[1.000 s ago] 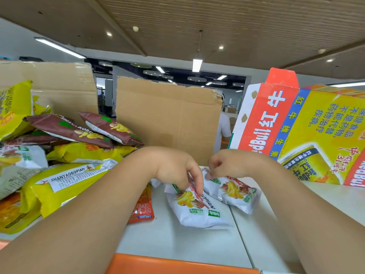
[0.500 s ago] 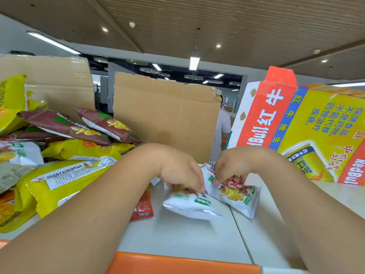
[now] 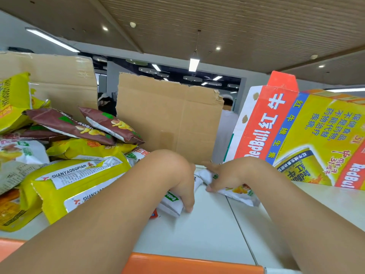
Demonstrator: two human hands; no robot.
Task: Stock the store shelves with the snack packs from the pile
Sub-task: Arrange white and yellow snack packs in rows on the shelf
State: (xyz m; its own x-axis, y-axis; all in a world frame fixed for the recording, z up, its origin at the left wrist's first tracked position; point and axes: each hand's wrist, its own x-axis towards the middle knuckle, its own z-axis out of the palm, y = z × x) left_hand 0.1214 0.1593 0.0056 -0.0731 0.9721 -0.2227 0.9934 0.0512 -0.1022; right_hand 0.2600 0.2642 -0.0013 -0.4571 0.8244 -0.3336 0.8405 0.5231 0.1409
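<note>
Left hand (image 3: 182,180) curls round a white snack pack (image 3: 170,203) lying on the counter (image 3: 207,234), just right of the pile (image 3: 83,175). Right hand (image 3: 227,175), close beside the left, grips a second white pack (image 3: 240,193) farther right of the pile.

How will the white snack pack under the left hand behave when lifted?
Probably floppy: the white pack crumples where the left hand grips it. Likely light for its size, as it looks puffy like the brown packs perched loosely on the pile. Its glossy film may be slippery, so it could slide from a loose hold.
</note>
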